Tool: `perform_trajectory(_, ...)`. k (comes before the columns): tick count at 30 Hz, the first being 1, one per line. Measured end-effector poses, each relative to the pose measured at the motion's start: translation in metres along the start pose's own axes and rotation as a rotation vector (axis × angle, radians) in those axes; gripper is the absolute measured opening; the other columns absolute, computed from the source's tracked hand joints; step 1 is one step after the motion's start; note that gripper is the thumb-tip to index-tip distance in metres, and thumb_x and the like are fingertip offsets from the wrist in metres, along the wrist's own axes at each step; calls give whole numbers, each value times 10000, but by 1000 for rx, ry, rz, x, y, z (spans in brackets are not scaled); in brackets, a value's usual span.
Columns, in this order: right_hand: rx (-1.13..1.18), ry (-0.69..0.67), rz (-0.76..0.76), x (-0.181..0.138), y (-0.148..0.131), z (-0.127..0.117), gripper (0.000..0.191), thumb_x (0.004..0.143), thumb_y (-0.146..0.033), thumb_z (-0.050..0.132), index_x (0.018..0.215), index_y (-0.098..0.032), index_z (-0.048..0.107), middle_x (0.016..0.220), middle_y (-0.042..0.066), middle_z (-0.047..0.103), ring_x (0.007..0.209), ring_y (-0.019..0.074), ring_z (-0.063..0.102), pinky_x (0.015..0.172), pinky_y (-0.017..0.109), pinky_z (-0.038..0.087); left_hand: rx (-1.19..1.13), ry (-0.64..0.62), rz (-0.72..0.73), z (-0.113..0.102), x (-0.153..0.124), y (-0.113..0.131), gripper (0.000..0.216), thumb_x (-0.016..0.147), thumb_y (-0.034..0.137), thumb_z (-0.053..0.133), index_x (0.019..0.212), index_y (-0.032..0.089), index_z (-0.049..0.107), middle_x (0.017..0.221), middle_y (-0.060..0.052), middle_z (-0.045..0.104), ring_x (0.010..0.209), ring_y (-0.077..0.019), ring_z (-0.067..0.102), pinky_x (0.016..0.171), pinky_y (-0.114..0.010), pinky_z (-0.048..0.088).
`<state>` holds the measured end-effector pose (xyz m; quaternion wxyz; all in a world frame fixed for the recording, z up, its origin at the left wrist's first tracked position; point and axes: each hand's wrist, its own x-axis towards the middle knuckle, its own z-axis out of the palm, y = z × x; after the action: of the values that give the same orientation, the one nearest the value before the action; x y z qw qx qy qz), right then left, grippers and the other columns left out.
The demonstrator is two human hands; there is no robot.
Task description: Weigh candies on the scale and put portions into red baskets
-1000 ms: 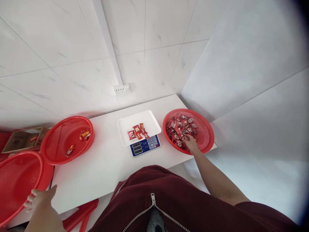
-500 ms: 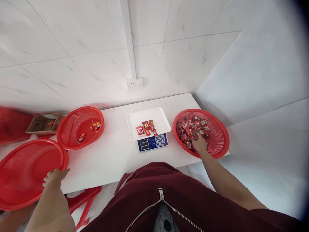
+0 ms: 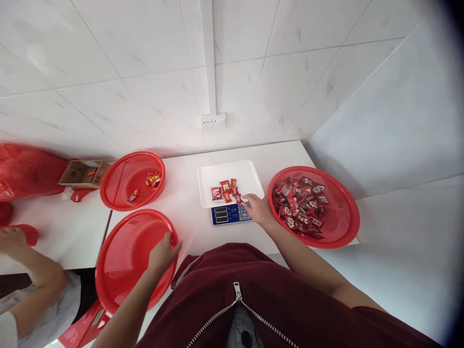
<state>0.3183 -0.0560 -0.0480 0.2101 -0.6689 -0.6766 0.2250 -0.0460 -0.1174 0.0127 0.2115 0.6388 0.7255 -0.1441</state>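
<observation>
My right hand (image 3: 258,209) at the nearest candy (image 3: 238,198), left hand (image 3: 162,252) clamped on a red basket (image 3: 121,249)
The candy's long axis slants rightward, just beside my fingertips; whether they're closed, I cannot tell

The counter (image 3: 190,193) is white, its back edge set along the wall. A blue-fronted scale (image 3: 222,215) is placed near its middle. The front right corner is mostly covered by a wide red basket (image 3: 339,222). A second red basket (image 3: 118,186) is set at the back left corner. The front left edge is overhung by a third red basket (image 3: 125,256); contact beneath could not be determined.
</observation>
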Motion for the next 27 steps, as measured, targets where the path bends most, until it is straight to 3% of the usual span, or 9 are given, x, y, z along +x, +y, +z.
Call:
perform_trajectory(2,-2,-43,-8,4,-8,8,261,866,-267,489,1095,-217,601,1115,73,597,1031,208,541,881,327,422,15,-32,88,6,-5,29,330,846,469,412,1001,189,494,906,-98,670,852,-265,646,652,-304,435)
perform_trajectory(5,-19,-88,2,9,-12,12,261,858,-249,508,1099,-215,603,1090,84,594,1028,217,537,859,325,419,25,-59,163,11,-5,51,270,849,420,439,988,197,497,923,-92,669,861,-249,641,652,-289,428)
perform_trajectory(11,-50,-125,68,12,-18,9,234,844,-202,515,1057,-211,611,1031,92,611,966,231,559,762,297,412,10,-87,214,15,1,61,271,853,408,438,1011,195,495,960,-103,662,877,-250,633,672,-299,433)
perform_trajectory(18,-6,-130,214,18,-18,9,176,830,-157,487,943,-211,611,968,57,652,829,194,603,668,269,401,-22,-96,375,10,9,68,320,858,467,445,999,191,525,949,-86,658,884,-246,623,700,-302,441)
perform_trajectory(20,12,-129,256,20,-16,9,167,826,-156,480,917,-214,608,940,42,667,812,187,606,654,263,402,-46,-38,386,8,11,75,308,864,452,451,1005,193,539,989,-92,641,933,-251,603,733,-314,443)
perform_trajectory(24,35,-105,305,21,-18,9,156,844,-209,470,945,-206,590,950,51,665,823,181,603,673,264,407,-332,159,412,2,16,104,252,870,349,470,1060,201,545,1045,-87,595,991,-222,555,825,-321,429)
perform_trajectory(27,39,-90,294,22,-27,9,212,829,-288,521,1016,-201,567,1039,78,636,888,193,589,710,266,401,-693,54,451,-2,21,132,228,821,294,532,1021,192,572,966,-56,594,835,-177,574,786,-307,443)
